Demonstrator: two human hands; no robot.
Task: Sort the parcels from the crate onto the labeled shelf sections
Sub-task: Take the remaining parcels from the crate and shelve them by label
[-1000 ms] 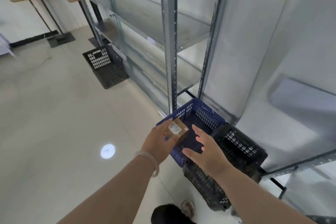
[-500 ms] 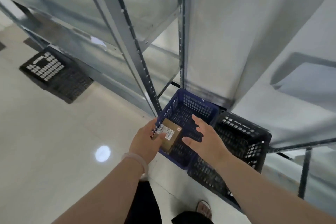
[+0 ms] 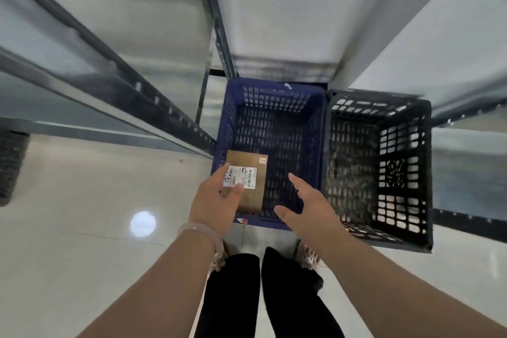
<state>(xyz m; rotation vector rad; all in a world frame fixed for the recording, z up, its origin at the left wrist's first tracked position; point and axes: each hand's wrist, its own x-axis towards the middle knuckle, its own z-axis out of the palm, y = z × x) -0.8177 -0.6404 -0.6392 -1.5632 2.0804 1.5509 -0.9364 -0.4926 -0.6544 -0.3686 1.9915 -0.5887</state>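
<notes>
Small brown cardboard parcel (image 3: pixel 253 195) is held in the left hand (image 3: pixel 215 202): grip closed on its near-left edge, thumb pressed on the white shipping label (image 3: pixel 245 176), fingers hidden underneath. Parcel is kept label-up over the near-left corner of the blue crate (image 3: pixel 275 84), which lies just beyond and below the grip. Right hand (image 3: pixel 310 207) is held open, fingers straight and spread, nothing in it, just right of the grip and apart from the parcel. Black crate (image 3: pixel 402 162) is set just beside the blue one, further right of the grip. Metal shelf uprights (image 3: pixel 153 101) are seen up and left of the grip, blurred; no section labels can be made out. Step judged: parcel already out of the crate, label being checked. Handwritten digits are seen on the label but cannot be read with certainty. Next move is judged to need the label matched to a shelf section, then the parcel raised away from the crate to that section, with the right hand possibly wanted for support.
</notes>
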